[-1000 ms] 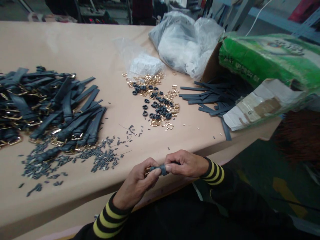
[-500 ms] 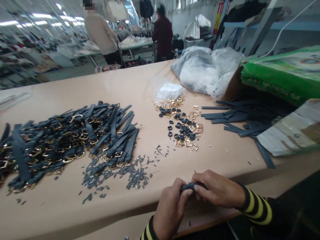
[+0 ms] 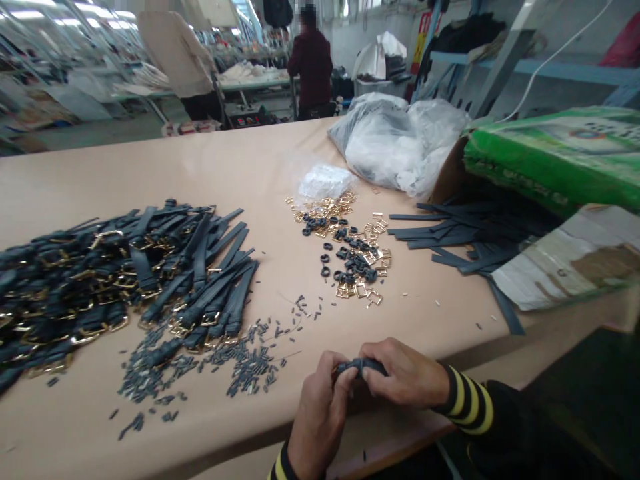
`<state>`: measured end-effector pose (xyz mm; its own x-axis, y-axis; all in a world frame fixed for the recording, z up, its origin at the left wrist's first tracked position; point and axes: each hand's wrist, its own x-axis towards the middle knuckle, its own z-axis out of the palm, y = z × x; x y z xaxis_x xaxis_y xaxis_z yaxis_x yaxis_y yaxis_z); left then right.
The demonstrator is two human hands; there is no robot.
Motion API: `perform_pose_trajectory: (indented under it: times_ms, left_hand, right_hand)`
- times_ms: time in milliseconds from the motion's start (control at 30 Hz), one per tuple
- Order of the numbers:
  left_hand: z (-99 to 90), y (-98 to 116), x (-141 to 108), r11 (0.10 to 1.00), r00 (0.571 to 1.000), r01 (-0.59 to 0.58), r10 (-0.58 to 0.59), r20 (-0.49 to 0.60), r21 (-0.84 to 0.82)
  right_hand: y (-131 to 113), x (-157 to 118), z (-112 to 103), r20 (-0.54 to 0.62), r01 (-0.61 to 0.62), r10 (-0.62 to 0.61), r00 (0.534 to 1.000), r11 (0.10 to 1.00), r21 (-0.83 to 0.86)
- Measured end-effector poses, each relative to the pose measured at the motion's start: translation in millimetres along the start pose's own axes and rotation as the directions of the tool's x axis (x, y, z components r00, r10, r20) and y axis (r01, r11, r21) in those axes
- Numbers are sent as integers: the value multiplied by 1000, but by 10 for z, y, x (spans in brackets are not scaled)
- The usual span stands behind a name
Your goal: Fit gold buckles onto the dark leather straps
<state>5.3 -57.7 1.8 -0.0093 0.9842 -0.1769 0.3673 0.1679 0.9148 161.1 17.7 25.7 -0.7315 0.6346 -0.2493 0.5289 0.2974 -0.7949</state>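
Pinching a short dark strap (image 3: 360, 366) between them, the left hand (image 3: 320, 417) and the right hand (image 3: 405, 377) are clamped together on it, fingers wrapped close, just over the near edge of the worktop (image 3: 150, 180). The strap's far end is hidden by the fingers. A black-and-yellow striped sleeve (image 3: 467, 400) shows on the right forearm.

Left of the hands, a big heap of dark straps with gold buckles (image 3: 125, 280) covers the left side of the worktop. A scatter of tiny dark tubes (image 3: 245, 370) lies along its near side. Toward the middle are gold buckles (image 3: 357, 290) mixed with dark rings (image 3: 345, 257), beside a small clear bag (image 3: 325, 181) of white stuffing. At the far right edge, loose strap blanks (image 3: 450, 230) spill from a torn cardboard box (image 3: 550, 150), next to a large white plastic bag (image 3: 400, 143). Beyond the far edge stand two people, one in a dark top (image 3: 311, 67) and one in a beige top (image 3: 173, 53).
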Motion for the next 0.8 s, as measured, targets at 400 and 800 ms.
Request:
perform_pose_trajectory:
  times_ms: [400,800]
  left_hand:
    - [-45,51,12,947,990,140,-125,67,-291]
    - [-551,45,-39,919,937,-258,313,-154,298]
  right_hand:
    - [-34,59,93,-66,35,-31,997,998,54]
    - [-316,483,30,338,-103,-114,934,821,561]
